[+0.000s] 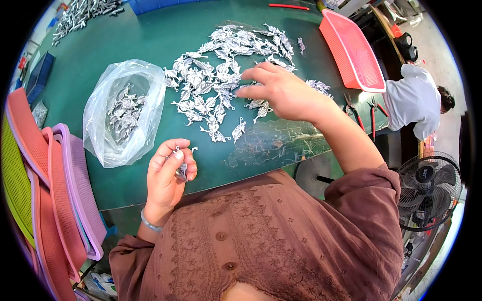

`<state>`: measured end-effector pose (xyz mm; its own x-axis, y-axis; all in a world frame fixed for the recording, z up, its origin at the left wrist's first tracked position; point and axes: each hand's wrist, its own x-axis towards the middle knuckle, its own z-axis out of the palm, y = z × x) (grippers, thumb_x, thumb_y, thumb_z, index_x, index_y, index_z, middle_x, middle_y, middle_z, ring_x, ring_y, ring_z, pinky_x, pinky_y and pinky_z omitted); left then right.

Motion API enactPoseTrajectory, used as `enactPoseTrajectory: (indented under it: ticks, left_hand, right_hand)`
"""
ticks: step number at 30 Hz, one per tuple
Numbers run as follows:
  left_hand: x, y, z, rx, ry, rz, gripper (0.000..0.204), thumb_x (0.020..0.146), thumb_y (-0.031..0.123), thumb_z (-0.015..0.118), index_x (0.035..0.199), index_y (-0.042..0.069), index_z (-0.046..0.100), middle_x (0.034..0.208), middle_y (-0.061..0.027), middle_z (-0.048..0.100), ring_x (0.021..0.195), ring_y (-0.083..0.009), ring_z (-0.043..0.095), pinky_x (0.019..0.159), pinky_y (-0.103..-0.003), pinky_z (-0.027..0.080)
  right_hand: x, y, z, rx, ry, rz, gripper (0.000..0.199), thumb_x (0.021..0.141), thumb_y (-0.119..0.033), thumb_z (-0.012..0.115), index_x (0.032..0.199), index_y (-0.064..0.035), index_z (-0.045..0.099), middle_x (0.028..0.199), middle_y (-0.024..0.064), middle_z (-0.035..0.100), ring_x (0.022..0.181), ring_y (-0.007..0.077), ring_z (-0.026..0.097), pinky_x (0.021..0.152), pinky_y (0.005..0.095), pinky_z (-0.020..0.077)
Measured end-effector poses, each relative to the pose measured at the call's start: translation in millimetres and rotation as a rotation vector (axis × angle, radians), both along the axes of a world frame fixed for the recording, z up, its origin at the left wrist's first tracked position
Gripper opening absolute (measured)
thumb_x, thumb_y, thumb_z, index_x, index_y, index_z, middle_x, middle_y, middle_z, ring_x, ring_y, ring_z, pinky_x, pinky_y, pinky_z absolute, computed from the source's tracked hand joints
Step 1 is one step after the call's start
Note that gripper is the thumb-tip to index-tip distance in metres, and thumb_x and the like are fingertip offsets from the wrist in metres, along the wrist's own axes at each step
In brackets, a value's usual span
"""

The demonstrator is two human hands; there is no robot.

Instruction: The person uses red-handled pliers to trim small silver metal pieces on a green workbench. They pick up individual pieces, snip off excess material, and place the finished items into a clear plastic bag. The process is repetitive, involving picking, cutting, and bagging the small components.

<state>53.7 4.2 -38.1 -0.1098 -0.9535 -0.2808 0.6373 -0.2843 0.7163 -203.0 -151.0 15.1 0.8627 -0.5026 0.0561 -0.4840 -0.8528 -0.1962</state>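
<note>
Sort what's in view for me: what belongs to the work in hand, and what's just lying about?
Apparently in use:
left hand, holding at least one silvery fishbone-shaped piece
right hand, over the scattered similar pieces
clear bag containing more

Apparently lying about:
red-handled pliers
thin red stick
pink basket
stacked baskets

Brightly lit, with glare on the clear plastic bag (pixel 103 145); dim beneath the green table (pixel 175 32). Sharp enough centrally to show ribs on silver fish-shaped pieces (pixel 195 78). Bent strongly toward black, rounded edges.
</note>
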Motion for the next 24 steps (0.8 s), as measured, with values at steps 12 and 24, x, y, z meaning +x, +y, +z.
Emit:
enactPoseTrajectory:
  ticks: [12,24]
  left_hand:
    - [-0.2,1.0,0.4,0.006,-0.026,-0.001,0.020,0.091,0.010,0.047,0.108,0.001,0.051,0.078,-0.0056,0.053,0.066,-0.0132,0.051,0.053,-0.024,0.040]
    - [-0.4,0.2,0.1,-0.003,-0.004,-0.005,0.020,0.091,0.010,0.047,0.108,0.001,0.052,0.077,-0.0054,0.053,0.065,-0.0128,0.051,0.053,-0.024,0.040]
  right_hand:
    - [22.1,-1.0,-4.8,-0.196,0.054,-0.020,0.050,0.067,0.001,0.055,0.113,-0.0181,0.059,0.119,0.0082,0.049,0.109,0.0270,0.046,0.088,0.0378,0.0404]
    - [22.0,3.6,-16.0,-0.081,-0.090,-0.128,0.015,0.074,-0.014,0.060,0.087,-0.0075,0.064,0.093,0.0072,0.054,0.093,0.0252,0.050,0.079,0.0369,0.0411]
